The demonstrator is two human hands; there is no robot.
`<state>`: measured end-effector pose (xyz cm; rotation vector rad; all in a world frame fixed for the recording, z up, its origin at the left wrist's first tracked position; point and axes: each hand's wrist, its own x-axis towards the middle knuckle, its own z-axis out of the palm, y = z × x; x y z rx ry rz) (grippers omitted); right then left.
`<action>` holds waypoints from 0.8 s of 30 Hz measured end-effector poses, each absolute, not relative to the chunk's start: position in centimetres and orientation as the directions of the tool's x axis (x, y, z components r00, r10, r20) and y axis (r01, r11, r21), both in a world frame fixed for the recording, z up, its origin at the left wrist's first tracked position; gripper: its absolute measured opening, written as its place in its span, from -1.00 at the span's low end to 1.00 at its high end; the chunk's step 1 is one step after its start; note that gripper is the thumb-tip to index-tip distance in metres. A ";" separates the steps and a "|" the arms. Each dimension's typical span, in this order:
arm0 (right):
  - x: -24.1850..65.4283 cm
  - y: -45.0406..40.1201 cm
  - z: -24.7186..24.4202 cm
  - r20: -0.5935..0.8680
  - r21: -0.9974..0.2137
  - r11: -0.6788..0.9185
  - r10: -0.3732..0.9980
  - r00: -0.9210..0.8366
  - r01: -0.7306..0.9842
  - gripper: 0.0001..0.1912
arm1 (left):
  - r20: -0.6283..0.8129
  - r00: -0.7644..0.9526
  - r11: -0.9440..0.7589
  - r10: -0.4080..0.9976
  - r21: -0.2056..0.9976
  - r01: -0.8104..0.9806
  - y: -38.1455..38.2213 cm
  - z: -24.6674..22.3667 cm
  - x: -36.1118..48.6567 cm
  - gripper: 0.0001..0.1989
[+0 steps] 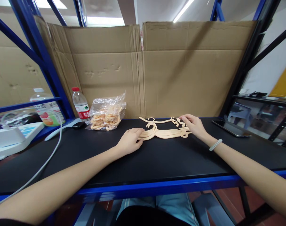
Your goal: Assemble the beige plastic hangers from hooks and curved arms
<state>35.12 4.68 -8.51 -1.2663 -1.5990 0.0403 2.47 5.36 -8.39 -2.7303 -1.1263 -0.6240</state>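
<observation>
A stack of beige plastic clothes hangers (167, 134) lies flat on the black tabletop, hooks pointing away from me. My left hand (130, 140) is closed over the stack's left end, its thumb along the near side. Just behind lies another slim beige hanger (157, 121), with small curved parts (175, 121) at its right end. There my right hand (192, 125) has its fingertips pinched together at the far hanger's end, above the stack's right end. Those fingers partly hide what they grip.
Left of the hangers are a clear plastic bag of beige pieces (107, 116) and a red-capped water bottle (80, 105). A white power strip (16, 138) with a cable (55, 150) lies far left. A phone (231, 128) rests at right. Cardboard (180, 72) walls the back.
</observation>
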 end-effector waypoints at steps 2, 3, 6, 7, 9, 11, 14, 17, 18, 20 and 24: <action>35.4 4.9 -8.5 0.653 -0.646 0.421 0.737 0.175 0.637 -0.68 | 0.434 0.630 -0.717 0.644 0.053 0.695 5.4 -8.4 2.4 -0.61; 35.5 5.0 -8.6 0.642 -0.672 0.416 0.739 0.202 0.613 -0.68 | 0.441 0.625 -0.716 0.644 0.058 0.696 5.4 -8.4 2.4 -0.61; 35.8 5.4 -8.8 0.627 -0.711 0.414 0.739 0.246 0.568 -0.69 | 0.457 0.611 -0.710 0.647 0.069 0.701 5.5 -8.3 2.4 -0.61; 35.8 5.5 -8.9 0.622 -0.718 0.414 0.742 0.250 0.560 -0.69 | 0.462 0.607 -0.710 0.646 0.072 0.700 5.5 -8.3 2.4 -0.62; 35.9 5.6 -9.0 0.612 -0.731 0.409 0.746 0.261 0.546 -0.70 | 0.474 0.603 -0.713 0.642 0.080 0.696 5.4 -8.1 2.4 -0.65; 36.0 5.7 -9.0 0.602 -0.750 0.408 0.748 0.280 0.521 -0.71 | 0.491 0.597 -0.717 0.634 0.085 0.692 5.3 -8.0 2.5 -0.68; 36.0 5.8 -9.0 0.574 -0.794 0.411 0.750 0.328 0.448 -0.72 | 0.514 0.578 -0.711 0.634 0.094 0.697 5.2 -7.8 2.5 -0.73; 36.3 5.9 -9.1 0.523 -0.845 0.407 0.767 0.371 0.348 -0.73 | 0.535 0.554 -0.702 0.637 0.107 0.704 5.2 -7.6 2.5 -0.78; 36.4 6.0 -9.2 0.503 -0.859 0.402 0.776 0.381 0.316 -0.74 | 0.541 0.548 -0.699 0.638 0.109 0.707 5.2 -7.6 2.5 -0.79; 36.6 6.1 -9.3 0.467 -0.883 0.387 0.789 0.400 0.268 -0.76 | 0.542 0.541 -0.693 0.643 0.110 0.713 5.2 -7.6 2.5 -0.81; 37.1 6.3 -9.2 0.449 -0.893 0.383 0.781 0.433 0.235 -0.80 | 0.530 0.547 -0.689 0.648 0.103 0.717 5.2 -7.5 2.5 -0.83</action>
